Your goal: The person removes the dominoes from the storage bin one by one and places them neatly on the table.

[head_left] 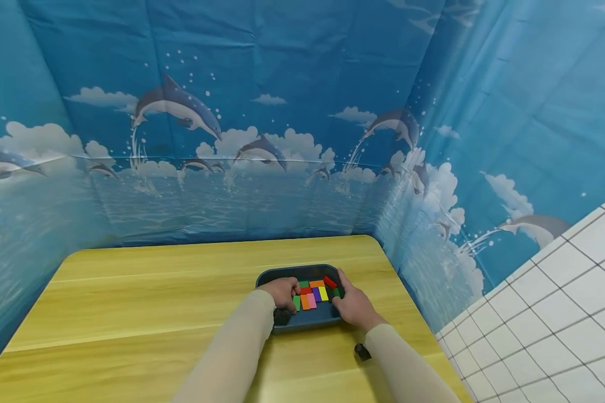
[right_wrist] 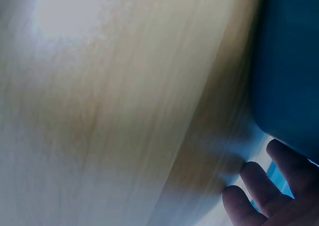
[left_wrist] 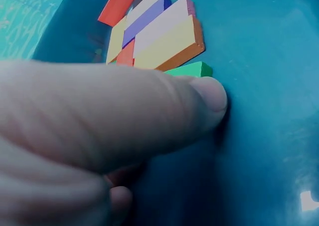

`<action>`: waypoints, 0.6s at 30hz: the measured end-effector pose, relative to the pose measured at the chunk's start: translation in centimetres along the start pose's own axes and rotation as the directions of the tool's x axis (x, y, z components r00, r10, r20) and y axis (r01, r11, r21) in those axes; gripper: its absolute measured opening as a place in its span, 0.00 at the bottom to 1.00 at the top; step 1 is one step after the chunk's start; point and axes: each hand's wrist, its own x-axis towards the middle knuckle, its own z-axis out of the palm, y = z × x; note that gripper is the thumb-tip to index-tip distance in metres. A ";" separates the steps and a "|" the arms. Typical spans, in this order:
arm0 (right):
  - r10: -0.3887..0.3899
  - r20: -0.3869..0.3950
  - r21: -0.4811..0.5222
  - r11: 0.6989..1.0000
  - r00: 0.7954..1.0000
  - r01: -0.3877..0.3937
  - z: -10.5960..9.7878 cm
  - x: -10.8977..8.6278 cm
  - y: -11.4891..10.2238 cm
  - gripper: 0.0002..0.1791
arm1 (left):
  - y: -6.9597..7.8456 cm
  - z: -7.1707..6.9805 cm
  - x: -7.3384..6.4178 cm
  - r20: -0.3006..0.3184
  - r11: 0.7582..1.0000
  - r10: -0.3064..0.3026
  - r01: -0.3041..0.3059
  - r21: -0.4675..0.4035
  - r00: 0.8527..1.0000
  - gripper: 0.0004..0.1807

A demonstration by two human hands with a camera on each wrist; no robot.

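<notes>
Sleeves (head_left: 227, 352) up front, left grip (head_left: 282, 291) pinching a green block (head_left: 296, 303), right grip (head_left: 357, 307) curled round the tray (head_left: 310, 321). Push too hard, neighbouring blocks (head_left: 311, 301) could skew.

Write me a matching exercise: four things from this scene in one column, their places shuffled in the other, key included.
Things
1. Left grip
2. Right grip
3. Pink block
4. Tray

Places
A. holding the tray's right end
B. directly on the yellow table
C. at the leftmost green block
D. side by side with an orange block

Pairs: 1-C, 2-A, 3-D, 4-B
</notes>
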 end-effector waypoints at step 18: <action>-0.011 0.021 0.051 0.999 1.000 0.010 -0.5 -0.6 -0.2 0.46 | 0.0 -0.3 0.6 -0.010 0.996 -0.014 0.013 -0.090 1.000 0.24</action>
